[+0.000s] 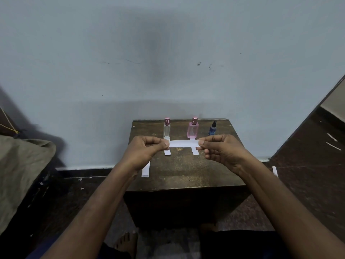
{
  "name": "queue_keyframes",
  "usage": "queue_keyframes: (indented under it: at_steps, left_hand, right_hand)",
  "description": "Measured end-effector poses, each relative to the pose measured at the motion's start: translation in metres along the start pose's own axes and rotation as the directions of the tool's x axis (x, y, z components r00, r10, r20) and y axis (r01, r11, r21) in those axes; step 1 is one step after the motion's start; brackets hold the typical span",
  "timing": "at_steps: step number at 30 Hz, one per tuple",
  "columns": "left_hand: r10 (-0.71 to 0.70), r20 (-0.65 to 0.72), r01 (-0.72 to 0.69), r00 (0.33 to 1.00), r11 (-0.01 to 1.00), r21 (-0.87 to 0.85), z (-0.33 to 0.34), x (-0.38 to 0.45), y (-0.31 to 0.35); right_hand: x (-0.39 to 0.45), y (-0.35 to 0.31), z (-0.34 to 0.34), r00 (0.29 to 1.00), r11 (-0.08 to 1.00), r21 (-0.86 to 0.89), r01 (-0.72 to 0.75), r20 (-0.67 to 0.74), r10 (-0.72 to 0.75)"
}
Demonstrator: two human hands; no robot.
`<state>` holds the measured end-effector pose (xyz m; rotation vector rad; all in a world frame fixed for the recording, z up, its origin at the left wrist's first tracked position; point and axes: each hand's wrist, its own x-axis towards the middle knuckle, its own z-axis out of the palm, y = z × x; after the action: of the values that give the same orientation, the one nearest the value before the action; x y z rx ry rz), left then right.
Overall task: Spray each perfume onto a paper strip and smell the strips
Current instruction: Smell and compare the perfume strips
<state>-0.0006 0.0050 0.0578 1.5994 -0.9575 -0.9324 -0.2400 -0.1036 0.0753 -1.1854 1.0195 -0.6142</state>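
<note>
Three perfume bottles stand at the back of a small wooden table (pixel 186 172): a clear bottle (pixel 166 130) with a pink cap, a pink bottle (pixel 192 129) and a small blue spray bottle (pixel 212 128). Above the table I hold a white paper strip (pixel 183 143) level between both hands. My left hand (pixel 145 150) pinches its left end and my right hand (pixel 218 150) pinches its right end. One paper strip (pixel 167 152) lies in front of the clear bottle and another strip (pixel 195 151) in front of the pink one.
A stack of spare strips (pixel 146 170) lies near the table's left edge, partly under my left wrist. The table stands against a pale blue wall (pixel 168 53). A cloth-covered seat (pixel 20 171) is at the left. Paper scraps (pixel 332 142) lie on the dark floor at the right.
</note>
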Motion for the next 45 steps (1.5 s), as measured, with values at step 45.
queue_keyframes:
  at_steps: [45]
  left_hand:
    - [0.079, 0.047, -0.058, 0.996, 0.934, -0.353, 0.079, 0.008, 0.016]
  right_hand:
    - [0.03, 0.022, -0.052, 0.978, 0.438, -0.899, 0.002, -0.089, -0.187]
